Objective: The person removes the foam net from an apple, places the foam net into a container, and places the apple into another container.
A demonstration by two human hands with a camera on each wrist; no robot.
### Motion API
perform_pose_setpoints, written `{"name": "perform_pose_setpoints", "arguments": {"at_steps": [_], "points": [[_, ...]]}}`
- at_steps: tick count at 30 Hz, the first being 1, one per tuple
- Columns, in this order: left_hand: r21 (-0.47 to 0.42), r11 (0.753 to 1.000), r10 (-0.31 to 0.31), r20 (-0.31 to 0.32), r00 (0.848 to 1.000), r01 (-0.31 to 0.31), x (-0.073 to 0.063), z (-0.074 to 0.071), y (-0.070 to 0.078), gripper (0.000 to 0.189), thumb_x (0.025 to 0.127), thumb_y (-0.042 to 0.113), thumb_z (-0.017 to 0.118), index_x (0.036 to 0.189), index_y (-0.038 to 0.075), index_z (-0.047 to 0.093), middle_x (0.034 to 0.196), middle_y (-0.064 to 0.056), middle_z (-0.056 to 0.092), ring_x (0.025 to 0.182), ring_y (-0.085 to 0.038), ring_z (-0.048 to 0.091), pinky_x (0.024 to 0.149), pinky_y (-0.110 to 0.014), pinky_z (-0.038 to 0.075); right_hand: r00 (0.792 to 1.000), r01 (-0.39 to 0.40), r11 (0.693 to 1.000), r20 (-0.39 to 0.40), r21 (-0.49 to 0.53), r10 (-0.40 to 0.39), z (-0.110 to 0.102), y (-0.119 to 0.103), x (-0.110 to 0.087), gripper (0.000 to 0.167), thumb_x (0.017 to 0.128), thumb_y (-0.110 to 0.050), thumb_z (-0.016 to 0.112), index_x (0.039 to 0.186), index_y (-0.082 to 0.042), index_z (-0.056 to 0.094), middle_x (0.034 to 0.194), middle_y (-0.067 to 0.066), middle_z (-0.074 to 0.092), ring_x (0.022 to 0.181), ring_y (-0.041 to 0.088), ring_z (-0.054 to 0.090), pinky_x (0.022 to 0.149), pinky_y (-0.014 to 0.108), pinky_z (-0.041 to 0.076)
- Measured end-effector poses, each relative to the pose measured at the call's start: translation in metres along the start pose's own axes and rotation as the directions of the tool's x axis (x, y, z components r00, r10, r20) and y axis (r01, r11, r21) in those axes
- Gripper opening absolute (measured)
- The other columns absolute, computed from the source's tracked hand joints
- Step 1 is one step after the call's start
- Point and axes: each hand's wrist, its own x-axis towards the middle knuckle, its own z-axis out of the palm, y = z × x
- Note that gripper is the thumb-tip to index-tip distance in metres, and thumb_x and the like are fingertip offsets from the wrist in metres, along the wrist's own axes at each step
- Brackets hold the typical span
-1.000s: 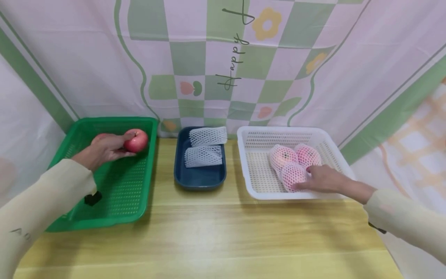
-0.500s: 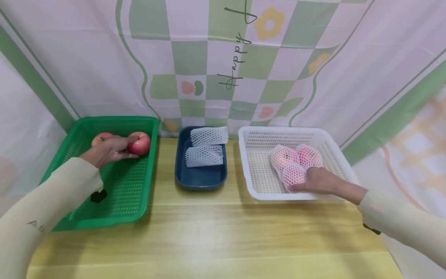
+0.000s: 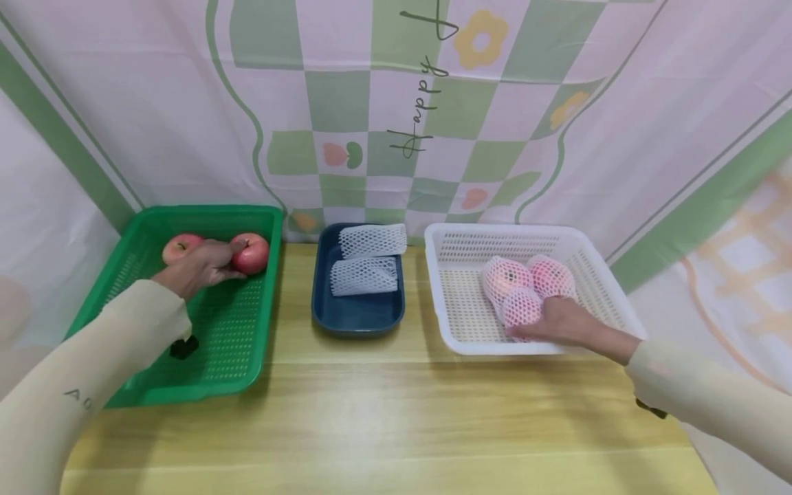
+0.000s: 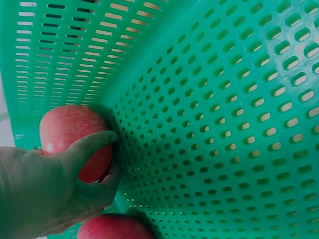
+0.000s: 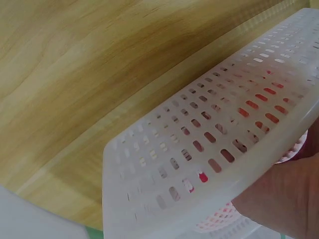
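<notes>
left hand (image 3: 199, 267): inside the green basket (image 3: 185, 375), at its far end, fingers curled round the right-hand bare apple (image 3: 252, 253); in the left wrist view the thumb and fingers wrap that apple (image 4: 75, 139) from its near side.
bare apple, lie: directly ahead of the left fingers, touching them, close to the basket's far right corner.
second bare apple (image 3: 179, 246): just beside the left hand on its left, at the far wall; whether the hand touches it cannot be told.
right hand (image 3: 559, 322): inside the white basket (image 3: 458, 323) at its near rim, fingers laid against the nearest netted apple (image 3: 521, 306); whether they wrap it or only press on it cannot be told, the right wrist view being mostly basket wall (image 5: 209, 164).
netted apple, lie: to the left of the right fingers and a little beyond them, touching.
other netted apples: two more (image 3: 504, 275) (image 3: 551, 273) behind the first, all three bunched together.
blue tray (image 3: 357, 317): between the two baskets, apart from both hands; holds two empty white foam nets (image 3: 364, 273) (image 3: 371, 240), long axes running left to right.
nearer hand: left for the bare apples, right for the netted ones; the tray lies about midway.
table (image 3: 383, 419): pale wood, bearing all three containers.
</notes>
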Motion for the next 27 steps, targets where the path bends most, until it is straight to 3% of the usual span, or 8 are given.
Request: {"name": "perform_pose_setpoints", "arguments": {"at_steps": [10,16,18,24,27], "points": [[0.117,0.992,0.049,-0.050,0.998,-0.043,-0.002,0.005,-0.003,0.072,0.114,0.025,0.031,0.164,-0.007,-0.010,0.174,-0.024,-0.011,0.160,-0.039,0.000,0.126,-0.060,0.025,1.000,-0.023,0.996,0.012,0.081,0.022,-0.001,-0.002,0.003,0.061,0.082,-0.057,0.085,0.062,-0.019,0.041,0.056,-0.007,0.040,0.052,0.009,0.034,0.047,0.023,0.034],[0.243,0.967,0.087,-0.053,0.995,-0.072,-0.010,0.006,0.000,0.073,0.115,0.034,0.030,0.164,-0.009,-0.002,0.174,-0.024,-0.010,0.161,-0.040,-0.001,0.125,-0.068,0.022,0.996,-0.085,0.990,0.035,0.112,0.082,-0.004,0.002,0.001,0.060,0.080,-0.059,0.085,0.071,-0.014,0.046,0.062,-0.002,0.046,0.054,0.012,0.040,0.048,0.025,0.039],[0.271,0.960,0.084,-0.040,0.996,-0.070,-0.014,0.005,0.002,0.075,0.115,0.038,0.029,0.164,-0.008,-0.005,0.174,-0.022,-0.014,0.161,-0.040,-0.005,0.126,-0.069,0.018,0.996,-0.087,0.991,0.039,0.105,0.084,-0.007,0.003,0.000,0.060,0.080,-0.059,0.085,0.070,-0.014,0.046,0.062,-0.003,0.045,0.054,0.011,0.039,0.048,0.025,0.039],[0.400,0.915,0.072,-0.051,0.996,-0.045,-0.028,0.003,0.009,0.086,0.114,0.046,0.030,0.161,-0.004,-0.023,0.171,-0.025,-0.025,0.159,-0.045,-0.011,0.127,-0.068,0.015,0.997,-0.071,0.995,0.036,0.070,0.068,-0.020,-0.001,-0.003,0.062,0.079,-0.061,0.085,0.067,-0.016,0.044,0.060,-0.004,0.044,0.053,0.011,0.038,0.048,0.025,0.037],[0.463,0.885,0.080,-0.046,0.996,-0.050,-0.035,0.003,0.010,0.089,0.113,0.050,0.031,0.161,-0.002,-0.023,0.171,-0.026,-0.024,0.159,-0.048,-0.009,0.127,-0.069,0.014,0.997,-0.058,0.996,0.044,0.065,0.055,-0.027,-0.005,-0.005,0.062,0.080,-0.061,0.084,0.068,-0.015,0.045,0.061,-0.003,0.045,0.054,0.011,0.039,0.048,0.025,0.038]]}}
